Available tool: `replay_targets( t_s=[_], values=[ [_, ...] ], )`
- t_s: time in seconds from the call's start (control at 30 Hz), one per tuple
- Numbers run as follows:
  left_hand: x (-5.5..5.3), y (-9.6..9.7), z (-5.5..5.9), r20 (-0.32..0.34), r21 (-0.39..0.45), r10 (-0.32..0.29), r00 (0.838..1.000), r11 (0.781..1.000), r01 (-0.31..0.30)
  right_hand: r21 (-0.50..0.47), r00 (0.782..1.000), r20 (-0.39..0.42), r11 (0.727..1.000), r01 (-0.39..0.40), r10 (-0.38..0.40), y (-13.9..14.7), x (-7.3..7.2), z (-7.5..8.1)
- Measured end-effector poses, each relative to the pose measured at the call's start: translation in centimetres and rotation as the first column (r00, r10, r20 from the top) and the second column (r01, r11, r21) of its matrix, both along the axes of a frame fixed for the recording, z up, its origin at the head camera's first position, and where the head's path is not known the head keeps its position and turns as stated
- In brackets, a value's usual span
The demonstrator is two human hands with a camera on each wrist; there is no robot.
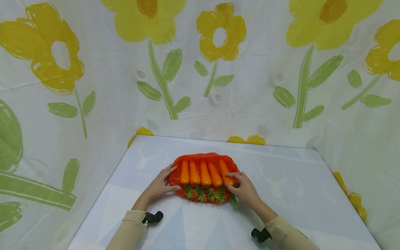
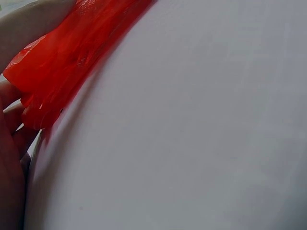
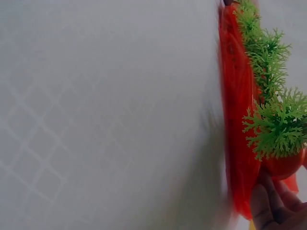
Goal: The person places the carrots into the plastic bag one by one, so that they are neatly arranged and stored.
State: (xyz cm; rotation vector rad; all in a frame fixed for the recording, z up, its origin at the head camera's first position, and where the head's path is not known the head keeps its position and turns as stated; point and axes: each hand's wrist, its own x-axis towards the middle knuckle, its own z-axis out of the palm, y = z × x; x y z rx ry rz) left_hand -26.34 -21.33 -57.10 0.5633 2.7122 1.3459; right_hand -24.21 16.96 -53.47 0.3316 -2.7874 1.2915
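Observation:
Several orange toy carrots (image 1: 204,173) with green leafy tops (image 1: 200,194) lie side by side on a red plastic bag (image 1: 206,157). Their tops point toward me. My left hand (image 1: 159,185) holds the bag's left edge; in the left wrist view the thumb (image 2: 33,24) lies over the crinkled red plastic (image 2: 62,67), with fingers behind it. At the right end, my right hand (image 1: 245,189) grips the last carrot (image 1: 224,169) near its leafy end. The right wrist view shows that carrot's green top (image 3: 278,127) beside my fingers (image 3: 266,206).
The bag lies on a pale patterned table (image 1: 281,187). A white cloth with yellow flowers (image 1: 222,31) hangs behind and along the sides. A black device sits at my left wrist (image 1: 153,217) and another at my right (image 1: 260,235).

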Motion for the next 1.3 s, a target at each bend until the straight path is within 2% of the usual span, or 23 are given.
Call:
replay_targets(
  t_s=[0.23,0.6,1.07,1.3],
  values=[
    [0.0,0.1,0.1,0.015,-0.007,0.005,1.000,1.000,-0.005,0.040,0.999,0.035,0.999,0.007,-0.009,0.0,-0.5,-0.2],
    [0.0,0.1,0.0,0.009,-0.007,0.009,1.000,1.000,-0.008,0.088,1.000,0.012,0.996,-0.009,0.008,0.1,-0.5,-0.3],
    [0.0,0.1,0.1,0.034,-0.006,0.010,0.999,1.000,-0.010,0.104,1.000,0.003,0.994,-0.026,0.025,0.3,-0.6,-1.0],
    [0.1,0.1,0.2,0.026,-0.013,0.010,1.000,1.000,-0.010,0.097,1.000,0.011,0.995,-0.013,0.012,0.3,-0.5,-1.1]
  ],
)
